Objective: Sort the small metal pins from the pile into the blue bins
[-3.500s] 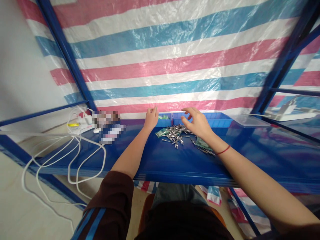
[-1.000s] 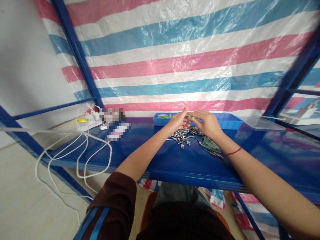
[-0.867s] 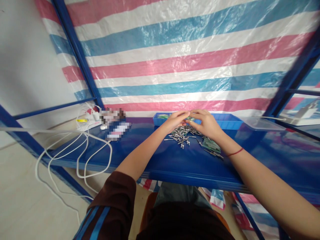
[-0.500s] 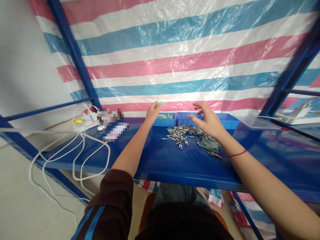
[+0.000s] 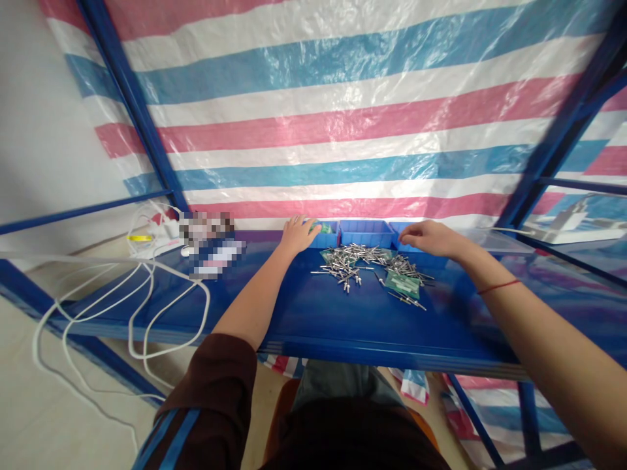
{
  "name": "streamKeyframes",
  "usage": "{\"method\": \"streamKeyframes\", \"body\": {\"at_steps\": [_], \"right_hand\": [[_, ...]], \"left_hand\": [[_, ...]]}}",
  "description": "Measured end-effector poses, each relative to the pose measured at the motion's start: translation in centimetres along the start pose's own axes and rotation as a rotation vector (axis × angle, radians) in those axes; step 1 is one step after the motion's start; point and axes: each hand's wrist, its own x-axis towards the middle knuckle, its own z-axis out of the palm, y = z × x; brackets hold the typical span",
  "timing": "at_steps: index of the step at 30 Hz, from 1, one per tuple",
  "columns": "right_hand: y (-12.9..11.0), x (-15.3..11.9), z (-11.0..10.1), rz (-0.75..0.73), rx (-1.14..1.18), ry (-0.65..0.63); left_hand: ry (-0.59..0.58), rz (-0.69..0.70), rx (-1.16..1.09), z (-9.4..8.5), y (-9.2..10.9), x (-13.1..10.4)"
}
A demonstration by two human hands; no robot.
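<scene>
My left hand [image 5: 298, 236] lies with its fingers spread at the left rim of a blue bin [image 5: 327, 244] that holds small green packets [image 5: 325, 228]. No held thing shows in it. Over the right blue bin [image 5: 394, 230] hangs my right hand [image 5: 426, 237], its fingers loosely bent and pointing left; nothing shows between them. Between them stands the middle blue bin [image 5: 365, 239]. In front of the bins lies a loose heap of metal pop rivets [image 5: 345, 266], with a second pile [image 5: 404, 266] to the right. A green-tinted clear bag [image 5: 404, 283] lies against that pile.
White cables [image 5: 206, 313] loop over the left end of the blue table [image 5: 313, 313]. A power strip [image 5: 159, 241] and blurred items [image 5: 215, 251] lie there. A clear plastic lid [image 5: 494, 241] is at the right. Striped sheeting [image 5: 343, 130] hangs behind, between blue posts.
My left hand has come down from above the left bin, and the small green packet at its fingertips no longer shows there. My right hand has moved right and lower, to the right bin.
</scene>
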Motion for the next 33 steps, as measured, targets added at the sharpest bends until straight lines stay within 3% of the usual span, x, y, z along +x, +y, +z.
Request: {"method": "streamKeyframes", "body": {"at_steps": [5,9,14,19,23,26,30,33], "right_hand": [[1.7,0.6,3.4,0.073,-0.272,-0.074],[1.6,1.6,5.0,0.114,-0.329,-0.134],[1.3,2.5,5.0,0.134,-0.269,-0.188],[0.6,1.9,3.8,0.096,-0.191,-0.144],[-0.3,0.4,2.5,0.076,-0.09,0.036],[-1.4,-0.7,1.7,0.013,0.129,0.15],[-3.4,-1.7,1.6,-0.062,0.564,0.093],[-4.5,-2.0,2.2,-0.079,0.753,0.078]], "left_hand": [[0.089,0.214,-0.061,-1.0,3.7,-0.9],[0.003,0.407,-0.108,-0.9,7.5,-2.4],[-0.127,0.496,-0.126,-1.0,10.3,-4.0],[-0.125,0.455,-0.159,-0.5,9.9,-4.0],[-0.102,0.376,-0.226,0.4,9.3,-3.5],[-0.086,0.283,-0.377,0.8,9.3,-3.2],[-0.059,0.116,-0.736,1.2,9.8,-2.5],[-0.074,0.094,-0.907,1.2,9.9,-2.0]]}}
